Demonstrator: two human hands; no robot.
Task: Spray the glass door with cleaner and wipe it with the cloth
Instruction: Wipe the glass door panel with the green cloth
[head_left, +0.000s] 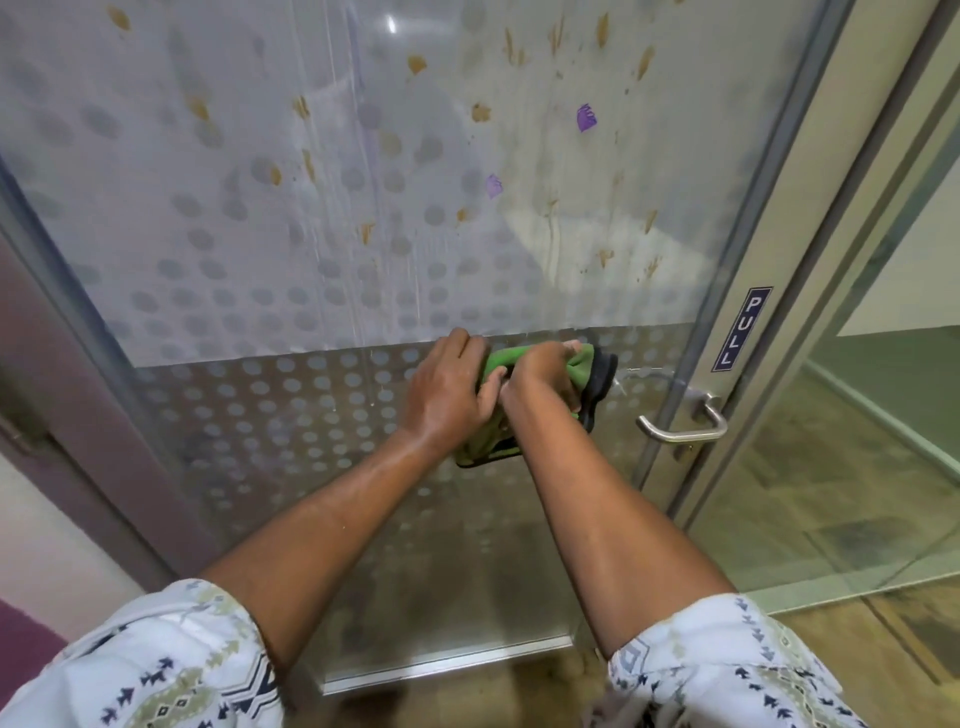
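The glass door (311, 234) fills the view, frosted with grey dots, marked by brown smears, two purple spots and wet streaks running down. In front of its lower half I hold a green cloth (582, 364) with a dark edge, bunched between both hands. My left hand (447, 389) grips its left part and my right hand (540, 374) is closed over the top. The cloth's lower end (488, 452) hangs beneath my wrists. No spray bottle is in view.
A metal lever handle (680, 423) sticks out at the door's right edge, just right of the cloth. Above it is a blue PULL sign (740, 328) on the metal frame. A fixed glass panel (857, 441) stands to the right, a purple wall (47, 389) to the left.
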